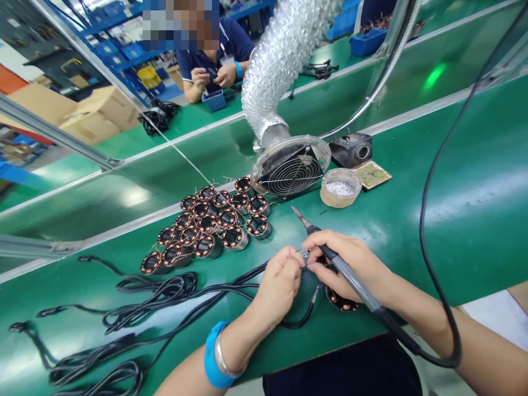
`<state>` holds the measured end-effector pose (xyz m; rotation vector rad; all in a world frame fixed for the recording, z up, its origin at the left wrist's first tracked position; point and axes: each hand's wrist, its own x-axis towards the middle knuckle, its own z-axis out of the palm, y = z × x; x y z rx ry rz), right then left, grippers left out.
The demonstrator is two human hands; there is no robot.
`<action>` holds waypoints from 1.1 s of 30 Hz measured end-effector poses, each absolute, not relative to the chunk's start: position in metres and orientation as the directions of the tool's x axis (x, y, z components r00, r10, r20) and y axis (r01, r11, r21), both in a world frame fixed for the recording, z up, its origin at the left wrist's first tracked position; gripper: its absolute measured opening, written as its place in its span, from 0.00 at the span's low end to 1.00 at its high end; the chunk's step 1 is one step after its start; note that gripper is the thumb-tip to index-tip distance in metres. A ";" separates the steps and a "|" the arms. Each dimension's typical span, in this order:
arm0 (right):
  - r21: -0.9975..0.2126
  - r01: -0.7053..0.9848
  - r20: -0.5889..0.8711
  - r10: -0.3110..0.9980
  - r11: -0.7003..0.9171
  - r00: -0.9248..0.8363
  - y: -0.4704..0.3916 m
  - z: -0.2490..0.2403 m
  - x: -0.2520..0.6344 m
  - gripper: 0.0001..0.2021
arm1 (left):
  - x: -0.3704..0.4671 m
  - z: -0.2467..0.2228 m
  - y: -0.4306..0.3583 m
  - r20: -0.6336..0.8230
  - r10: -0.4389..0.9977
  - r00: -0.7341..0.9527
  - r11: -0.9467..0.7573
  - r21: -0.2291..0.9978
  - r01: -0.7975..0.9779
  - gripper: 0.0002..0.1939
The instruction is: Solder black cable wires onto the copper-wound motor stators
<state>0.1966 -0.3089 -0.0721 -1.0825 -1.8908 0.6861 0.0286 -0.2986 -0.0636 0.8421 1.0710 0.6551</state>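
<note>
My right hand (350, 264) is closed around a soldering iron (355, 275), whose tip points away from me to the upper left. Thumb and fingers of my left hand (282, 278) are pinched on thin wire ends (304, 256), where the fingertips of both hands almost meet. What exactly joins there is partly hidden. Under my right hand sits a motor stator (341, 301) with copper windings, largely covered. A black power cable (301, 322) curves below my hands, its stripped end (317, 291) lying close to that stator.
Several wound stators (208, 223) stand grouped at left, with coiled black cables (157, 291) nearer me. Beyond my hands are a fume extractor (292, 173), a bowl of silvery bits (340, 187), a sponge tray (373, 175) and an iron holder (352, 149). A co-worker (216, 60) sits opposite.
</note>
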 end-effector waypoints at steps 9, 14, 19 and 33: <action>-0.771 0.472 0.425 0.897 0.428 -0.121 -0.314 -0.078 0.196 0.13 | 0.032 -0.069 -0.303 -0.463 0.844 0.272 0.476 0.879 0.022 0.14; -0.780 0.442 0.447 0.889 0.443 -0.102 -0.320 -0.075 0.203 0.14 | 0.030 -0.073 -0.308 -0.449 0.856 0.256 0.448 0.892 0.064 0.14; -0.769 0.460 0.460 0.884 0.444 -0.084 -0.336 -0.056 0.220 0.18 | 0.030 -0.071 -0.308 -0.462 0.844 0.274 0.475 0.880 0.018 0.15; -0.805 0.420 0.413 0.904 0.418 -0.110 -0.350 -0.044 0.225 0.11 | 0.031 -0.073 -0.311 -0.472 0.824 0.312 0.517 0.853 -0.074 0.19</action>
